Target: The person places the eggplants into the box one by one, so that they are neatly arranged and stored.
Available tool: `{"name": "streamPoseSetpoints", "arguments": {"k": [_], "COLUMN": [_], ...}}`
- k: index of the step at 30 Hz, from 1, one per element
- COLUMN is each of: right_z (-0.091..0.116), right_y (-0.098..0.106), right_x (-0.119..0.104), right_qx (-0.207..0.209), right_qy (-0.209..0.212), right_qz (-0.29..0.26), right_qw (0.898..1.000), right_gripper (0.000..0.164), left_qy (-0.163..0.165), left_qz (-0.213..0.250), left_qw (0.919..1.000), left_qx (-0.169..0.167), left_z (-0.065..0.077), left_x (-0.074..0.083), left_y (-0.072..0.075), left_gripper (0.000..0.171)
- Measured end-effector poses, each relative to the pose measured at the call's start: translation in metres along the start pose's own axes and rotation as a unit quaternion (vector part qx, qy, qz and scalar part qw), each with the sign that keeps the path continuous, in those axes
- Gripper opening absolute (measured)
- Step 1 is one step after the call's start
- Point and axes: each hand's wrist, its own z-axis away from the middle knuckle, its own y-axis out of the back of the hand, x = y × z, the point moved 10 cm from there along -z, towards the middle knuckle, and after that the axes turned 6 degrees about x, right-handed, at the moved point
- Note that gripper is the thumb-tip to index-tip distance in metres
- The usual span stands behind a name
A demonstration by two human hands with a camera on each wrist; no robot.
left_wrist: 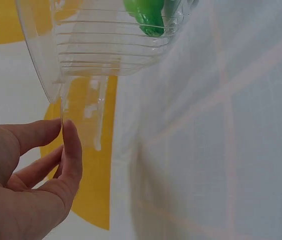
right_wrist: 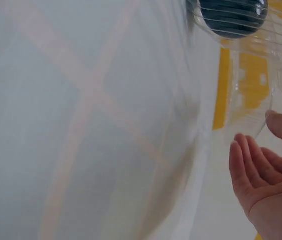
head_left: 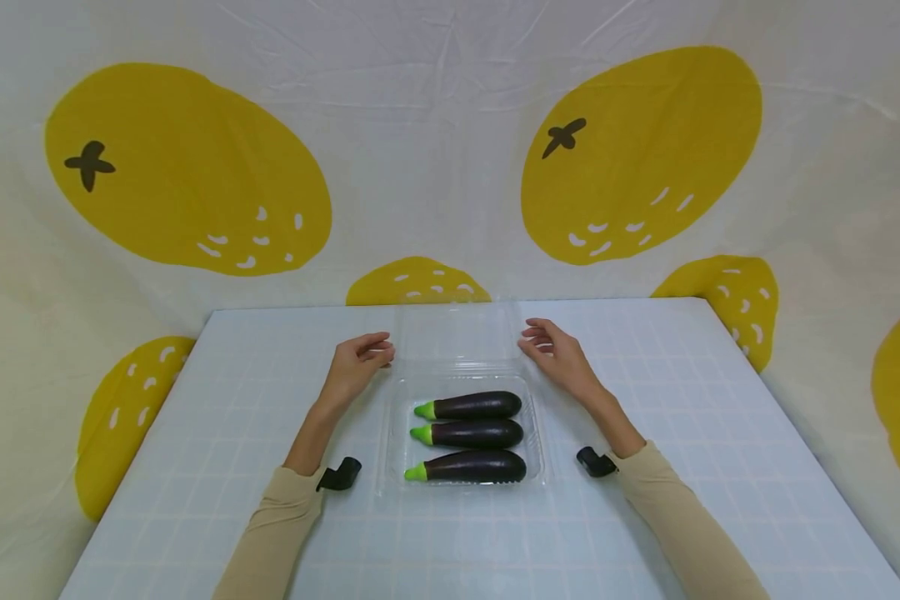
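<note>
A clear plastic clamshell container (head_left: 537, 433) lies on the table with its lid (head_left: 457, 333) folded open toward the back. Three dark purple eggplants with green stem ends are lined up in its base: the back eggplant (head_left: 480, 406), the middle eggplant (head_left: 480, 433) and the front eggplant (head_left: 476, 467). My left hand (head_left: 354, 367) pinches the lid's left edge between thumb and fingertips, plainest in the left wrist view. At the lid's right edge, my right hand (head_left: 562, 360) has its thumb against the rim, the fingers loosely bent and apart from the thumb.
The table (head_left: 232, 467) has a pale checked cover. A white cloth with yellow fruit prints (head_left: 187, 167) hangs behind it. Black wrist cameras, one on the left wrist (head_left: 341, 474) and one on the right (head_left: 595, 462), stand beside the container.
</note>
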Motion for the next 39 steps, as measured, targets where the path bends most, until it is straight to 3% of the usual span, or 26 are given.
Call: {"name": "streamPoseSetpoints", "arguments": {"k": [7,14,24,29,39], "right_z": [-0.001,0.0,0.002,0.003,0.007], "right_y": [0.008,0.017,0.026,0.033,0.04], "right_x": [-0.011,-0.017,-0.03,-0.034,-0.039], "right_qx": [0.01,0.024,0.039,0.054,0.057], "right_qy": [0.029,0.023,0.03,0.036,0.033], "right_qz": [0.006,0.025,0.001,-0.013,-0.025], "right_qw": [1.0,0.999,0.999,0.998,0.997], "right_gripper": [0.045,0.049,0.046,0.041,0.032], "left_qy": [-0.023,-0.048,-0.083,-0.098,-0.087], "left_qz": [-0.013,-0.042,-0.065,-0.054,-0.014], "left_qw": [0.9997,0.9979,0.9937,0.9921,0.9945], "left_qx": [0.003,0.013,0.038,0.056,0.057], "left_z": [0.003,0.006,0.011,0.015,0.024], "left_x": [0.008,0.019,0.035,0.043,0.046], "left_y": [0.002,0.005,0.01,0.012,0.011], "left_gripper": [0.04,0.039,0.032,0.026,0.022]}}
